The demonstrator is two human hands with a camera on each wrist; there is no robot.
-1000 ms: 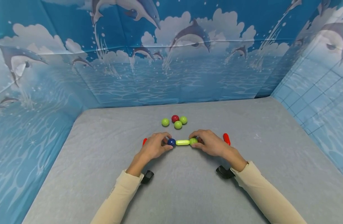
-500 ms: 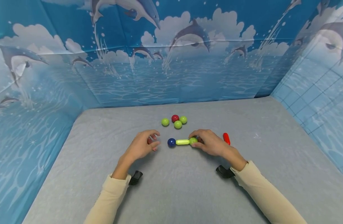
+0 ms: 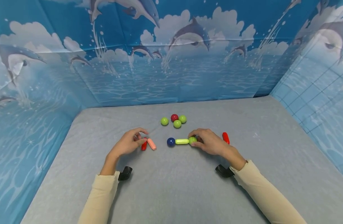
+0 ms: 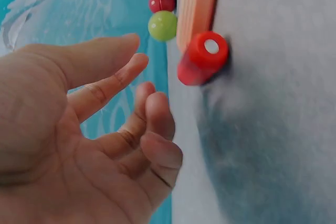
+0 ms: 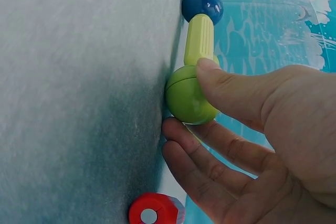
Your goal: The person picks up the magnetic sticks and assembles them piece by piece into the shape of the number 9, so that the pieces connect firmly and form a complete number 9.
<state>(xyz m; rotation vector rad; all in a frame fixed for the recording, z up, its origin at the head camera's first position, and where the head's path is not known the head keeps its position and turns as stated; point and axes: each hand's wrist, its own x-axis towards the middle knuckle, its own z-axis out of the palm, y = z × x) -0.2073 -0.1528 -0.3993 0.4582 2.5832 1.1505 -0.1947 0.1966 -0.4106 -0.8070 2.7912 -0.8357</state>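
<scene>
My right hand [image 3: 209,142] pinches a green ball [image 3: 192,141] between thumb and fingers. A yellow-green rod [image 3: 182,141] runs from that ball to a dark blue ball [image 3: 171,142], all in one line on the table. My left hand [image 3: 127,142], fingers loosely bent and holding nothing, is beside a short red rod [image 3: 144,146] and a salmon-coloured rod [image 3: 152,144]. In the left wrist view a gap shows between the fingers and the red rod [image 4: 203,59], whose end has a pale round spot.
Behind the joined pieces lie a dark red ball [image 3: 174,117] and green balls [image 3: 177,123] in a loose group. Another red rod [image 3: 226,137] lies beyond my right wrist. A dolphin-print curtain [image 3: 171,77] hangs behind the grey tabletop [image 3: 171,193].
My left hand has let go of the blue ball and moved left to the loose rods, leaving the salmon rod in sight. The right hand stays on the green ball.
</scene>
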